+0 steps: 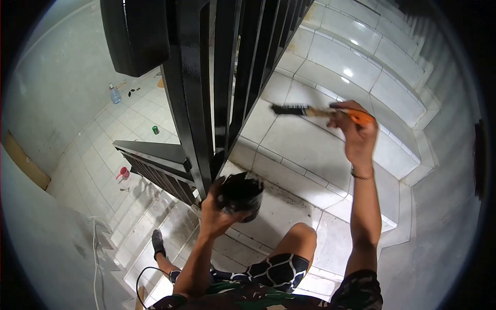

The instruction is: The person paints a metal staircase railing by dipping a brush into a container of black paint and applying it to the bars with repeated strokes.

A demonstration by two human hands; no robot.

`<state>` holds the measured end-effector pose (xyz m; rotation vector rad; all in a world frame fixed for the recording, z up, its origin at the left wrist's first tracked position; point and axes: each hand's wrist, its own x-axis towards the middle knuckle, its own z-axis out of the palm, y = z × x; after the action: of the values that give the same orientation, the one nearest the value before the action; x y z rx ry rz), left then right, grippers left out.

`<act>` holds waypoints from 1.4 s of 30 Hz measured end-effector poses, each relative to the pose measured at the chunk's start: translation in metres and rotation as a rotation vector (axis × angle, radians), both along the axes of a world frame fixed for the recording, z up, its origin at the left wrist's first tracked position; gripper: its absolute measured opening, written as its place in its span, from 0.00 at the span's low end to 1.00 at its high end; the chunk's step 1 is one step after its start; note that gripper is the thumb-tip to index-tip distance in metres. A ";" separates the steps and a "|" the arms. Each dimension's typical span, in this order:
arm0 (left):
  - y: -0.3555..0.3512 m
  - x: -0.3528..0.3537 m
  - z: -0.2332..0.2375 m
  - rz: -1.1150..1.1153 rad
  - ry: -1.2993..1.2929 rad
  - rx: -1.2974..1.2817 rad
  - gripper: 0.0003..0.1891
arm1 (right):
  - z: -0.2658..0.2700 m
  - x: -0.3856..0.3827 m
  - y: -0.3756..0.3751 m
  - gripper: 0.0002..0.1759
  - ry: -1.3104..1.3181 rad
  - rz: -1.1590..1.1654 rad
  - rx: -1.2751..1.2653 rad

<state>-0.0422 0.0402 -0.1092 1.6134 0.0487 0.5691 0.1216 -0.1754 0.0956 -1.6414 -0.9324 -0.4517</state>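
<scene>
My right hand (356, 135) grips a paintbrush (310, 110) by its orange handle; the black bristles point left, level, a little right of the black stair railing (206, 88). My left hand (217, 213) holds a small black paint tin (242, 194) from below, close to the foot of the railing bars. The bars look glossy black. My bent knee (299, 240) is just right of the tin.
White tiled stair steps (330, 62) rise to the upper right. Below the railing lies a tiled floor with a water bottle (114, 94), a green can (155, 129) and a pink cup (123, 173). A cable (96, 258) hangs along the left wall.
</scene>
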 end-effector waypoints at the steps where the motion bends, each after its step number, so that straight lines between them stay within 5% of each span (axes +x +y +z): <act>1: -0.009 0.010 0.009 0.023 0.013 0.022 0.50 | 0.009 -0.013 -0.004 0.08 -0.003 0.003 -0.008; 3: -0.023 0.036 0.024 0.037 -0.044 0.043 0.53 | 0.016 -0.031 -0.010 0.06 0.007 0.171 -0.116; 8: -0.035 0.076 0.040 0.016 -0.237 0.052 0.53 | 0.011 -0.035 -0.010 0.05 -0.164 0.117 -0.612; 10: -0.035 0.077 0.046 0.000 -0.246 0.064 0.54 | -0.002 -0.027 -0.005 0.07 -0.341 0.177 -0.654; 22: -0.033 0.076 0.043 0.044 -0.333 0.217 0.55 | -0.017 -0.020 0.016 0.09 -0.352 0.248 -0.831; 30: -0.032 0.082 0.044 0.064 -0.344 0.238 0.54 | 0.027 -0.020 -0.011 0.08 -0.294 0.182 -0.633; 33: -0.033 0.086 0.046 0.064 -0.332 0.209 0.53 | 0.031 -0.018 -0.026 0.07 0.033 0.186 -0.396; 42: -0.036 0.097 0.053 0.026 -0.357 0.152 0.53 | 0.043 -0.005 -0.049 0.15 -0.066 0.101 -0.147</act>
<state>0.0551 0.0037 -0.0559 1.6369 -0.2441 0.8908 0.1166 -0.2242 0.1388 -1.7102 -1.1146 -0.3773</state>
